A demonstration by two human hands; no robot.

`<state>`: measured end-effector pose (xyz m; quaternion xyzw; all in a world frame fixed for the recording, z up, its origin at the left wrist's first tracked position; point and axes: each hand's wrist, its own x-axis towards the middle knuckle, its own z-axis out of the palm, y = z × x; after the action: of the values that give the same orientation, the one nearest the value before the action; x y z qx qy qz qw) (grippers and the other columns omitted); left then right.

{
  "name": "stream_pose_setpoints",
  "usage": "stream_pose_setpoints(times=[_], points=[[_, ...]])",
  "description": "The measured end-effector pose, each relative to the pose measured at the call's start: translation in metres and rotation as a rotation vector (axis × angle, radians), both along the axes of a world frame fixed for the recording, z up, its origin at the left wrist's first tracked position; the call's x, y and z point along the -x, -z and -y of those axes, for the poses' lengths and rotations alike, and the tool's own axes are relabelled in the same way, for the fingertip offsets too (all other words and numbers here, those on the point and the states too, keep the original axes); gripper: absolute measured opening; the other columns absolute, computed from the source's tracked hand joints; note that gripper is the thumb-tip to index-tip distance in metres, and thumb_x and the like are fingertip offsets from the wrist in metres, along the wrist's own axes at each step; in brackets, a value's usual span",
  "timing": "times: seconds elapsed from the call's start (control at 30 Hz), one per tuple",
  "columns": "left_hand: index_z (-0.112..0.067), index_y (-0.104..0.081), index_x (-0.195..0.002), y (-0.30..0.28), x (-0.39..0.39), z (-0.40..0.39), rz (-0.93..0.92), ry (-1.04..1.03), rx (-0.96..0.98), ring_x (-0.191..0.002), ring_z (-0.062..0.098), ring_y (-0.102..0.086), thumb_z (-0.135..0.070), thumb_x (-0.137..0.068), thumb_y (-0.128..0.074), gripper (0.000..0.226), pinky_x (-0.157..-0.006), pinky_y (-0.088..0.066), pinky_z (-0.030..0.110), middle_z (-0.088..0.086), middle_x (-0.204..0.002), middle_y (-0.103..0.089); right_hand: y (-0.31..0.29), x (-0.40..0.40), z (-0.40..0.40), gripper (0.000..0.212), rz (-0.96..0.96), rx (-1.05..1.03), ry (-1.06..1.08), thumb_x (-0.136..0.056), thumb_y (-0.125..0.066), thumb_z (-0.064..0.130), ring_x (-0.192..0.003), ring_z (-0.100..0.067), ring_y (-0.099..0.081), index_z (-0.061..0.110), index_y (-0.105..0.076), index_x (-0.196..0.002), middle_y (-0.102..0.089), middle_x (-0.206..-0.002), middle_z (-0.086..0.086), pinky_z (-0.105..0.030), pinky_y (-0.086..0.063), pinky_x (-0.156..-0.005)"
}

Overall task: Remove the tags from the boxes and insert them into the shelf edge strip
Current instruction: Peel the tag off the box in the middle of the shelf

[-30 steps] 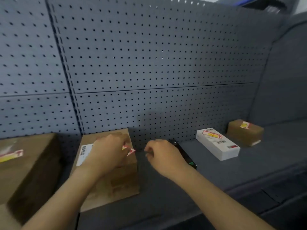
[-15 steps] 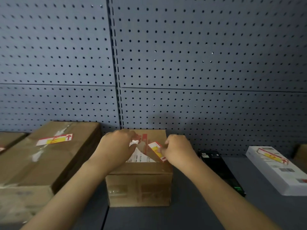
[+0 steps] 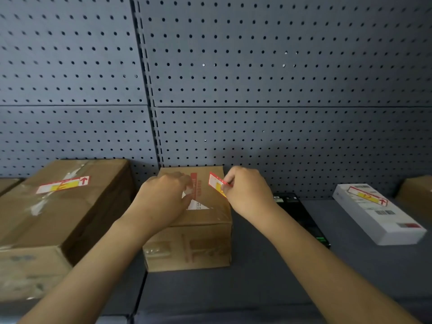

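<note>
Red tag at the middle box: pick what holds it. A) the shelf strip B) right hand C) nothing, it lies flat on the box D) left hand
B: the right hand pinches the tag, lifted off the box, while the left hand presses the box top.

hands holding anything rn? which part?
Right hand pinches the red-and-white tag by its right end. Left hand rests on the small cardboard box, gripping nothing.

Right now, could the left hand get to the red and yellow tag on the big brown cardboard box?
Probably yes. The left hand rests on the small brown box, and nothing lies between it and the tag on the big brown cardboard box.
</note>
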<state>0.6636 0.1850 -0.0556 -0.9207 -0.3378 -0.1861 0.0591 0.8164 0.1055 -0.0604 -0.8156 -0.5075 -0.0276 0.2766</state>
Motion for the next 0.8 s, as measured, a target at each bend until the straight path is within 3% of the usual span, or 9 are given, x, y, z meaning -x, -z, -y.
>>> stream_pose_setpoints(times=[0.1, 0.2, 0.33, 0.53, 0.6, 0.7, 0.8], points=[[-0.022, -0.064, -0.105, 0.001, 0.002, 0.011, 0.015, 0.019, -0.009, -0.092, 0.021, -0.063, -0.031, -0.092, -0.054, 0.018, -0.081, -0.049, 0.033, -0.003, -0.109, -0.065, 0.001, 0.002, 0.012, 0.006, 0.134, 0.008, -0.001, -0.091, -0.058, 0.015, -0.073, -0.024, -0.063, 0.012, -0.062, -0.093, -0.067, -0.089, -0.006, -0.031, -0.049, -0.054], [-0.021, -0.061, -0.112, 0.002, 0.009, 0.018, -0.022, 0.002, -0.079, -0.095, 0.023, -0.062, -0.033, -0.093, -0.052, 0.024, -0.082, -0.048, 0.033, -0.001, -0.112, -0.064, 0.001, 0.009, 0.024, 0.006, 0.207, 0.009, -0.003, -0.09, -0.057, 0.013, -0.079, -0.025, -0.061, 0.012, -0.06, -0.095, -0.065, -0.092, -0.006, -0.03, -0.041, -0.055], [-0.018, -0.059, -0.116, 0.003, 0.028, 0.021, -0.108, -0.017, -0.209, -0.097, 0.024, -0.061, -0.032, -0.093, -0.052, 0.028, -0.08, -0.047, 0.034, 0.002, -0.109, -0.065, -0.005, 0.037, 0.031, 0.011, 0.248, -0.016, 0.0, -0.091, -0.054, 0.011, -0.085, -0.025, -0.061, 0.011, -0.058, -0.101, -0.065, -0.098, -0.007, -0.032, -0.046, -0.062], [-0.019, -0.061, -0.105, -0.006, 0.089, 0.016, -0.051, 0.025, -0.226, -0.087, 0.02, -0.062, -0.03, -0.09, -0.055, 0.019, -0.073, -0.049, 0.032, 0.001, -0.098, -0.066, -0.011, 0.105, 0.027, 0.015, 0.241, -0.077, -0.033, -0.091, -0.054, 0.008, -0.084, -0.024, -0.062, 0.011, -0.061, -0.104, -0.066, -0.098, -0.006, -0.037, -0.054, -0.068], [-0.018, -0.062, -0.104, -0.006, 0.115, 0.013, -0.019, 0.057, -0.238, -0.087, 0.023, -0.063, -0.03, -0.089, -0.057, 0.02, -0.073, -0.05, 0.034, 0.002, -0.097, -0.067, -0.009, 0.131, 0.024, 0.013, 0.236, -0.113, -0.024, -0.09, -0.056, 0.011, -0.082, -0.022, -0.061, 0.014, -0.061, -0.102, -0.065, -0.097, -0.004, -0.035, -0.053, -0.063], [-0.017, -0.062, -0.108, -0.004, 0.155, 0.01, -0.007, 0.12, -0.235, -0.093, 0.026, -0.063, -0.031, -0.09, -0.056, 0.024, -0.075, -0.05, 0.035, 0.004, -0.103, -0.066, -0.004, 0.174, 0.018, 0.009, 0.217, -0.149, -0.005, -0.091, -0.055, 0.015, -0.079, -0.02, -0.059, 0.018, -0.061, -0.098, -0.064, -0.095, -0.002, -0.027, -0.038, -0.053], [-0.017, -0.063, -0.104, 0.0, 0.195, 0.001, -0.016, 0.166, -0.229, -0.088, 0.027, -0.064, -0.029, -0.09, -0.057, 0.02, -0.071, -0.049, 0.035, 0.004, -0.098, -0.066, 0.005, 0.213, 0.01, 0.007, 0.142, -0.128, -0.008, -0.092, -0.055, 0.018, -0.072, -0.017, -0.058, 0.021, -0.06, -0.095, -0.066, -0.091, 0.0, -0.026, -0.038, -0.048]])
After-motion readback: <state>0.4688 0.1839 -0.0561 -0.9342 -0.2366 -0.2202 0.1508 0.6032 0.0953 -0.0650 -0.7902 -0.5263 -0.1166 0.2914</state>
